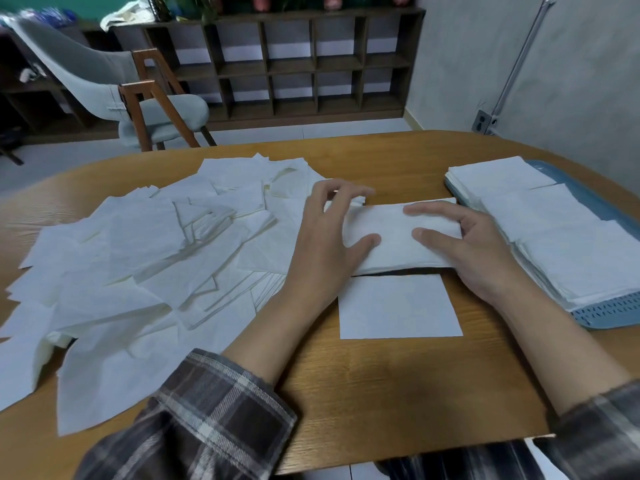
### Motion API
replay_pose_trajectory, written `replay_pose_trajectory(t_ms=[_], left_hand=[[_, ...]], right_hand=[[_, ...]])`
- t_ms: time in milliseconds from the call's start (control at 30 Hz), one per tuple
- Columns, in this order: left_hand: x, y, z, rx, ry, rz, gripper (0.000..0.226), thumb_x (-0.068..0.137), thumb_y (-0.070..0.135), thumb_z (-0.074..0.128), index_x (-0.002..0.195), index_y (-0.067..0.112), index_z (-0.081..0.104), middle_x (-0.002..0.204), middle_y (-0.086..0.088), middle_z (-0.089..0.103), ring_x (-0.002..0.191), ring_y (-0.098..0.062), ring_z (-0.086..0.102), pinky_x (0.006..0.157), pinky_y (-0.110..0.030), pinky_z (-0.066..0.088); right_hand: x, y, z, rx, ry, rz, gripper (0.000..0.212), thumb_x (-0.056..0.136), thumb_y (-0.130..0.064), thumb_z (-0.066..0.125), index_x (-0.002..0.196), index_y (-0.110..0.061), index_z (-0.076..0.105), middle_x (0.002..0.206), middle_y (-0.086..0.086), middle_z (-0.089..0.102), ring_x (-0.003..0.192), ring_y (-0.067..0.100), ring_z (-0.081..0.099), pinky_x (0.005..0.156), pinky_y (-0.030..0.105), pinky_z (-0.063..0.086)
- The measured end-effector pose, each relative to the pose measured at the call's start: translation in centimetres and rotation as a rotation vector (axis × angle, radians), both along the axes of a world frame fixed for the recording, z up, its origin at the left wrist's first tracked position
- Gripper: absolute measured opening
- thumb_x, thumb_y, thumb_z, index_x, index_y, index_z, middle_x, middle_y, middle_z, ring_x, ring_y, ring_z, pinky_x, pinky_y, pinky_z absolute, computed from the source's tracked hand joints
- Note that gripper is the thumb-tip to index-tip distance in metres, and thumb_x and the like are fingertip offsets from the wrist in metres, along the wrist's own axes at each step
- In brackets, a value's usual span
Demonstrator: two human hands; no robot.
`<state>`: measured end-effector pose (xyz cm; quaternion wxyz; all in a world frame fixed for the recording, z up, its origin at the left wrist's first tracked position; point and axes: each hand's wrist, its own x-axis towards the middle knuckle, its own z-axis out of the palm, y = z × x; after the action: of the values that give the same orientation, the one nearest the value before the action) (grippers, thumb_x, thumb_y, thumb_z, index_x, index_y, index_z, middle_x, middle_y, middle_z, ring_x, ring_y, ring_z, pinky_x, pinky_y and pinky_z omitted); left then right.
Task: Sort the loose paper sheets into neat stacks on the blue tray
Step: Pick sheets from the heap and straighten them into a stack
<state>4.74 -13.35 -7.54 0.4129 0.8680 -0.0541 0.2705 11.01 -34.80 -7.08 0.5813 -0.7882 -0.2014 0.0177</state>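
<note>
Curled fingers (332, 192) and the thumb of the left hand (322, 244) grip one end of a white bundle (391, 233). The right hand (481, 258) grips the other end the same way. The bundle is just over a flat sheet (398, 306) on the table (381, 393). A loose pile (138, 258) lies at the left. The tray (602, 317) at the right carries neat stacks (554, 233).

There is only one view, from a wide-angle camera on the person's head, looking forward and down over the wooden table (398, 393). It sits close above the work, with the paper stack (394, 251) mid-frame. The blue tray (602, 317) is cut off at the right edge, and the shelving (277, 64) is far behind.
</note>
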Motion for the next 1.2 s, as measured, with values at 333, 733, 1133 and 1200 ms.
replay_pose_trajectory(t_ms=[333, 733, 1133, 1200], left_hand=[[-0.2, 0.0, -0.1, 0.21, 0.43, -0.363, 0.023, 0.083, 0.036, 0.09, 0.1, 0.022, 0.082, 0.09, 0.008, 0.069, 0.084, -0.008, 0.063, 0.076, -0.029, 0.054], [-0.5, 0.2, 1.3, -0.217, 0.243, -0.272, 0.011, 0.09, 0.024, 0.085, 0.092, 0.019, 0.076, 0.094, 0.007, 0.076, 0.09, -0.012, 0.071, 0.081, -0.025, 0.053], [0.0, 0.3, 0.6, -0.228, 0.159, -0.16, 0.015, 0.082, 0.02, 0.09, 0.083, 0.016, 0.075, 0.09, 0.01, 0.074, 0.088, -0.01, 0.066, 0.079, -0.03, 0.053], [0.0, 0.2, 0.6, -0.196, 0.126, -0.151, 0.014, 0.083, 0.02, 0.089, 0.084, 0.016, 0.076, 0.09, 0.01, 0.074, 0.09, -0.011, 0.065, 0.08, -0.03, 0.052]], right_hand=[[0.6, -0.2, -0.2, -0.062, -0.098, -0.152, 0.031, 0.096, -0.007, 0.07, 0.116, -0.03, 0.078, 0.126, -0.022, 0.07, 0.122, -0.014, 0.055, 0.098, -0.002, 0.035], [0.2, 0.2, 0.1, 0.245, 0.252, 0.12, 0.052, 0.088, -0.066, 0.068, 0.108, -0.02, 0.081, 0.113, 0.003, 0.079, 0.102, 0.017, 0.074, 0.085, 0.032, 0.056], [-0.3, 0.4, -0.5, 0.126, 0.206, 0.273, 0.046, 0.08, -0.047, 0.081, 0.123, -0.033, 0.076, 0.125, 0.003, 0.075, 0.119, 0.028, 0.068, 0.11, 0.06, 0.045], [-0.4, 0.4, -0.4, 0.105, 0.201, 0.268, 0.038, 0.085, -0.043, 0.08, 0.122, -0.035, 0.077, 0.125, 0.0, 0.075, 0.118, 0.025, 0.068, 0.107, 0.055, 0.047]])
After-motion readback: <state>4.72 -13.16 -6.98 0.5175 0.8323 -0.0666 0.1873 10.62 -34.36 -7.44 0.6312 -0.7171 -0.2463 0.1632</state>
